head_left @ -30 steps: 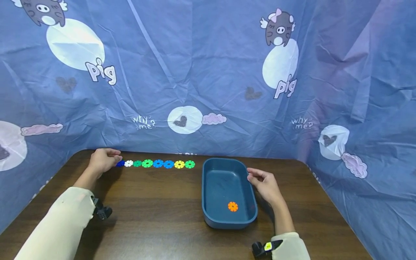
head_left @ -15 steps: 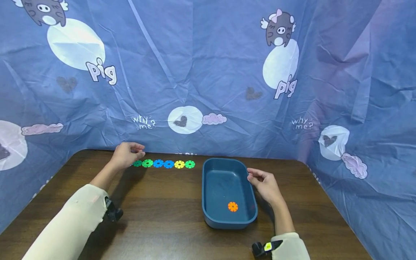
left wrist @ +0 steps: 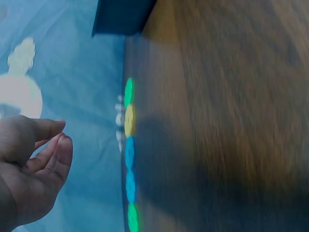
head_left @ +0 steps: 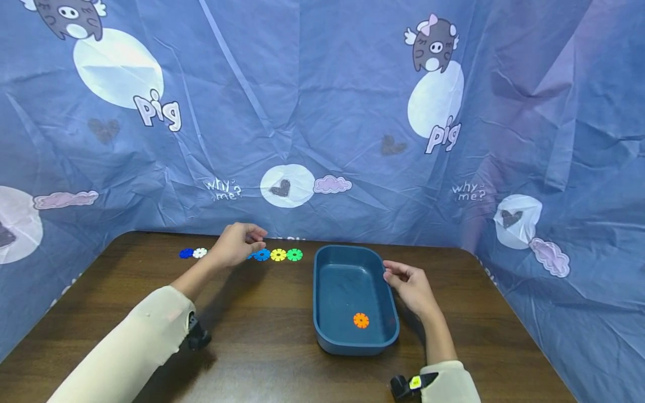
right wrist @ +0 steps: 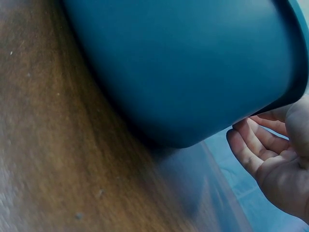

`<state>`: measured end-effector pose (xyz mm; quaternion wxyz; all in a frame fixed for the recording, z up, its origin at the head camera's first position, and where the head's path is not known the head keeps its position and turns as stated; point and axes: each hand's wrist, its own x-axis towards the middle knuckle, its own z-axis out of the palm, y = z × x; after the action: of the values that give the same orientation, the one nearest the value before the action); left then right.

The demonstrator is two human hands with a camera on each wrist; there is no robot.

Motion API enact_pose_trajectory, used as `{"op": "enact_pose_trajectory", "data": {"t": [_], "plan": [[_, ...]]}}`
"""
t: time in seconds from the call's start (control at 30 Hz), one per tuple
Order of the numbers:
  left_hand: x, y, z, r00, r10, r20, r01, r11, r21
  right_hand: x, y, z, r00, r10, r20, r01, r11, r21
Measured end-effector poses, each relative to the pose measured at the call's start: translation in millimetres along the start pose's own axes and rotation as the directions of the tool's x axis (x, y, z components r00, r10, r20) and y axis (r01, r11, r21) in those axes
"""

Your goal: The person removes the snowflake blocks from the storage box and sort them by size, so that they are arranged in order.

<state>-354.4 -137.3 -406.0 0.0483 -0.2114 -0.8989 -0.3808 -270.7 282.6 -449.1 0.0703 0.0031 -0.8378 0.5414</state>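
Above a row of notched plastic snowflake discs my left hand (head_left: 234,246) hovers, its fingers loosely bent. Nothing shows between thumb and fingers in the left wrist view. Dark blue (head_left: 186,253) and white discs (head_left: 200,253) lie left of it; blue (head_left: 262,254), yellow (head_left: 278,254) and green discs (head_left: 294,254) lie right. The hand hides the discs between in the head view. My right hand (head_left: 414,285) rests its fingertips against the right rim of a blue rectangular box (head_left: 319,296). An orange disc (head_left: 360,320) lies inside the box.
Box and discs are on a dark wooden table (head_left: 262,347). A blue printed cloth (head_left: 322,123) hangs behind and beside it, close to the back edge. The disc row runs along that back edge, left of the box.
My left hand has moved right along the row, uncovering the dark blue and white discs and covering the green ones. The right hand, box and orange disc have stayed put.
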Motion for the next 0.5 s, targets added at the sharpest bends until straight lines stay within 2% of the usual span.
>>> {"op": "enact_pose_trajectory", "data": {"t": [0.33, 0.5], "plan": [[3.4, 40.6, 29.0, 0.991, 0.115, 0.070, -0.114, 0.993, -0.018, 1.2, 3, 0, 1.000, -0.009, -0.004, 0.009, 1.000, -0.002], [2.4, 61.9, 43.3, 0.973, 0.183, 0.141, -0.182, 0.983, -0.021, 1.2, 2, 0, 1.000, -0.009, -0.005, 0.009, 1.000, -0.007]]}}
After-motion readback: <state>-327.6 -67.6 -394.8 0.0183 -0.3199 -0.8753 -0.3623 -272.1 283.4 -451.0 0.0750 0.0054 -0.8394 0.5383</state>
